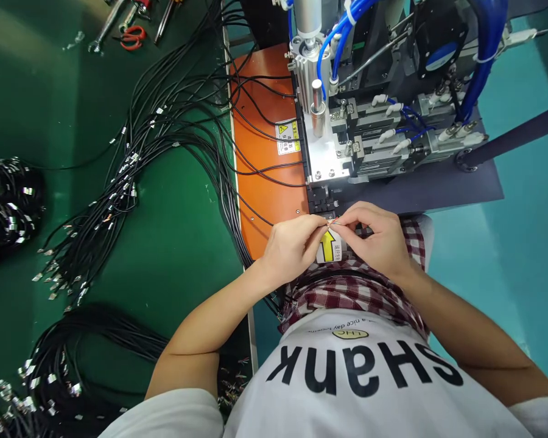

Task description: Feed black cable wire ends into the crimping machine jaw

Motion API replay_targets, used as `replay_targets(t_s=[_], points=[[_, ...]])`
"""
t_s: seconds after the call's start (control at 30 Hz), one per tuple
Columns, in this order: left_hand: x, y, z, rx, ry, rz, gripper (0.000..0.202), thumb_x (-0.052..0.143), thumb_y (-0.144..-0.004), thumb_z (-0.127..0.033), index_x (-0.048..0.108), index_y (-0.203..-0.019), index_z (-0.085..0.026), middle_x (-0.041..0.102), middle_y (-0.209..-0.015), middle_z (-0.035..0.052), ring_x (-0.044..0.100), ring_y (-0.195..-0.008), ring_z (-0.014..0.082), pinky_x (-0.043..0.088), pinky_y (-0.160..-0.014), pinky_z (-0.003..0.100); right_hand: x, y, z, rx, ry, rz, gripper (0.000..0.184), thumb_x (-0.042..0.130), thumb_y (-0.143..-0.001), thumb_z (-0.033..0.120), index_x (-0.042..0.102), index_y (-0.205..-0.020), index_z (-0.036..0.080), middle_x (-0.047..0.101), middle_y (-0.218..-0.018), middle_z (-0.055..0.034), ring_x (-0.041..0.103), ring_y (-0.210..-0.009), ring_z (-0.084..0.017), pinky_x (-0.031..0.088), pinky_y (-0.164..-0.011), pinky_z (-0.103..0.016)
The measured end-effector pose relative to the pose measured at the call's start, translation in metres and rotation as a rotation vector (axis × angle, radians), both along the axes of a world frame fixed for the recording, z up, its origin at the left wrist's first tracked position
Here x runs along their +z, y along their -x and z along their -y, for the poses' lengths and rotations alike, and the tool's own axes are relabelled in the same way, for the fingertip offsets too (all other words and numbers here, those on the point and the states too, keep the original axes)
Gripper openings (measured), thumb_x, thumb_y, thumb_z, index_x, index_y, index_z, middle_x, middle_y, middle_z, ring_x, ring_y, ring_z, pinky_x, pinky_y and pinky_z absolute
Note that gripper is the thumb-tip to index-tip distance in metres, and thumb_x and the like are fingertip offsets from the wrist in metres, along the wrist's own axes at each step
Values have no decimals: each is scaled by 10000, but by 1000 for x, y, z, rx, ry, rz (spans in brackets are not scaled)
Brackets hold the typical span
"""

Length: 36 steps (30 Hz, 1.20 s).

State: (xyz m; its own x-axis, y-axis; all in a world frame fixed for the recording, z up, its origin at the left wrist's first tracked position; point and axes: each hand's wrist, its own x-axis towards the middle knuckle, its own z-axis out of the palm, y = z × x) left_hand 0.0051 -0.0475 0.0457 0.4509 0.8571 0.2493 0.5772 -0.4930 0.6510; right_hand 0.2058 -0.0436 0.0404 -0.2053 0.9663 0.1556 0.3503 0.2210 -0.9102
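Note:
Close to the front edge of the machine, my left hand [291, 248] pinches thin coloured wires [332, 223] between thumb and forefinger. From the other side my right hand [375, 238] pinches the same wires, its fingertips almost meeting those of the left. A black cable [257, 213] runs across the orange plate [274, 85] and disappears under my left hand. Below my fingertips is a white label with a yellow arrow [329, 246], partly covered by my hands. The wire tips are too small to make out clearly.
Ahead stands a machine with a metal press block [322, 159] and blue air hoses [481, 67]. Bundled black cables [132, 158] with shiny ends spread over the green table [173, 231] at left. Red-handled scissors [133, 38] lie among tools at the top left.

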Motion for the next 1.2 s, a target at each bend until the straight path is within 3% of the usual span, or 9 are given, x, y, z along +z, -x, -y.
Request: replay_targets(t_s=[0.13, 0.2, 0.37, 0.53, 0.83, 1.03, 1.13, 1.2], points=[[-1, 0, 4, 69, -119, -46, 134, 556, -976, -243, 652, -1029, -165, 735, -858, 41, 680, -740, 125, 513, -683, 239, -1, -9, 0, -85, 2, -9, 100, 695, -887, 259, 710, -791, 236, 685, -823, -30, 599, -750, -171, 457, -678, -325], [0, 0, 4, 95, -174, -8, 101, 586, -960, -217, 654, -1013, -166, 746, -869, 38, 688, -750, 122, 520, -703, 234, -2, -13, 1, -136, 86, -75, 84, 716, -876, 268, 715, -803, 227, 688, -816, -24, 589, -731, -158, 450, -659, -312], [-1, -5, 4, 104, -233, -7, 75, 598, -947, -213, 655, -977, -176, 729, -809, 24, 671, -707, 118, 504, -675, 234, -5, -10, 4, -4, 449, -410, 142, 764, -850, 350, 734, -874, 213, 684, -762, 3, 570, -624, -111, 470, -583, -258], [-4, -7, 6, 93, -221, 57, 67, 639, -915, -173, 661, -979, -169, 710, -791, 16, 645, -682, 102, 491, -649, 209, -12, 0, 6, 18, 545, -567, 151, 820, -799, 328, 735, -823, 206, 663, -720, 22, 546, -578, -76, 472, -550, -215], [-9, -9, 7, 110, -144, 155, 54, 666, -896, -152, 670, -948, -164, 708, -800, 7, 628, -681, 80, 487, -644, 180, -23, -3, -1, 30, 578, -655, 137, 841, -775, 297, 749, -823, 208, 670, -736, 23, 533, -574, -61, 469, -536, -191], [-12, -8, 9, 166, -39, 222, 37, 672, -895, -194, 683, -923, -172, 697, -785, 4, 626, -679, 88, 503, -651, 191, -23, 2, 0, 41, 560, -585, 187, 849, -756, 328, 742, -839, 199, 676, -749, 14, 558, -582, -80, 500, -549, -221], [-14, -9, 8, 201, 90, 294, 65, 686, -892, -232, 678, -907, -169, 662, -761, 0, 594, -638, 79, 487, -604, 186, -22, 7, 5, 38, 498, -535, 186, 791, -819, 359, 726, -862, 190, 676, -757, 3, 573, -582, -92, 489, -541, -237], [-12, -11, 7, 197, 277, 406, 137, 699, -889, -275, 673, -977, -172, 640, -777, -2, 569, -587, 66, 466, -543, 178, -21, 8, 7, 56, 442, -478, 168, 747, -862, 345, 698, -858, 184, 659, -745, 7, 574, -584, -92, 463, -538, -239]])
